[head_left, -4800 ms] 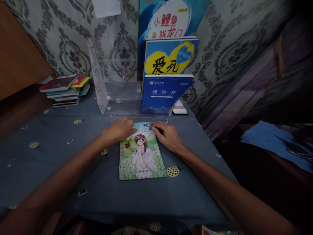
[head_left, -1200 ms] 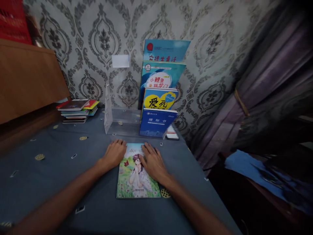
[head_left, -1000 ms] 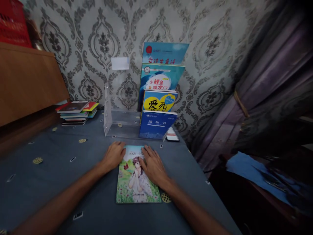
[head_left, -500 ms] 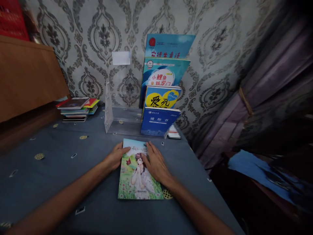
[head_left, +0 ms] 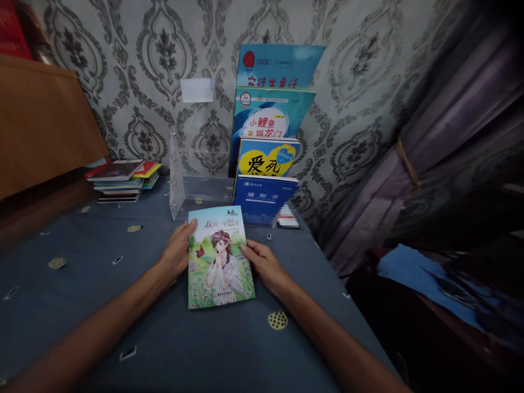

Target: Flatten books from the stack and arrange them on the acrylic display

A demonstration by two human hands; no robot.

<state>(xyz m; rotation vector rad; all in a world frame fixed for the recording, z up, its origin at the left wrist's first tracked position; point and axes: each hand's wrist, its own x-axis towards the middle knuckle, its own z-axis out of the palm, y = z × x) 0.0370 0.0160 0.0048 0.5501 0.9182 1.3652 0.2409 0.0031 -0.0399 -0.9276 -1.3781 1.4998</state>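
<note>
Book (head_left: pixel 221 267) just in front of the rack (head_left: pixel 177 180), held at both side edges, cover toward the person. Printed on it are a figure with clasped hands, a red butterfly and green meadow, under a line of dark characters. Its top edge overlaps the rack's front in this view, and the whole book leans slightly; whether its lower edge touches the cloth (head_left: pixel 164 344) I cannot tell.

The left hand (head_left: pixel 179 248) is closed around the book's left edge near the top, thumb on the cover, the other fingers mostly hidden behind. The right hand (head_left: pixel 264 265) has the right edge, lower down — thumb tip on the cover, its other fingers partly out of sight.

On the rack's right side stand more books in steps: a blue booklet (head_left: pixel 264 202) dated 2022 in front, a yellow-heart book (head_left: pixel 268 155) behind it, and two teal books (head_left: pixel 282 63) rising at the back. Just right of the rack sits a small white item (head_left: pixel 289 219), its detail blurred. Left of the rack, apart from it, lies a stack (head_left: pixel 123 180) of books; well to its right hangs a purple curtain (head_left: pixel 380 202).
</note>
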